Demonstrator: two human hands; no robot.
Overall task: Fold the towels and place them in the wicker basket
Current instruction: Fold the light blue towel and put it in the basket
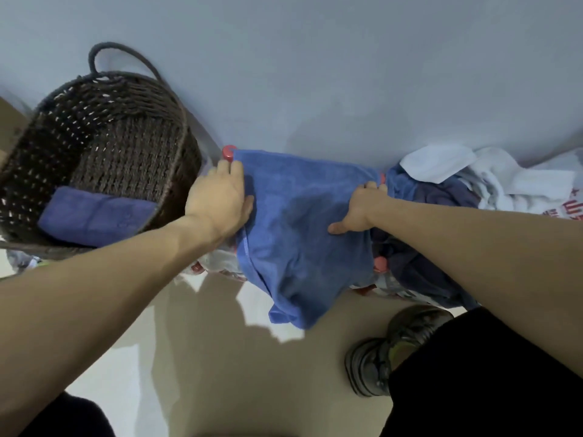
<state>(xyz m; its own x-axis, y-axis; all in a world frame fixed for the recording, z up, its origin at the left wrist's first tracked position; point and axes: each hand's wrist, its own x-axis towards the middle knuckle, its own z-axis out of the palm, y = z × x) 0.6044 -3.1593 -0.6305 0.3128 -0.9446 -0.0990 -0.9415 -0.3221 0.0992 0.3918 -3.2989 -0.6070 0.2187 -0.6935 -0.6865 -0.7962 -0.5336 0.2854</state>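
Nearest: dark shoe [397, 348] on beige floor [220, 357], black trouser leg beside it. Blue towel [303, 228] mid-frame, draped over red-capped bottles [227, 152], lower end hanging crumpled toward floor; soft pile, stitched hem on L edge. Left hand [217, 197] rests on towel's L edge, fingers straight and together, thumb on cloth. Right hand [359, 206] clamps R edge, fingers curled over it, thumb out flat. Folded blue towel [94, 216] lies inside dark wicker basket [104, 127], L of hands. Far R: laundry pile [492, 181], white cloth w/ red print, illegible.
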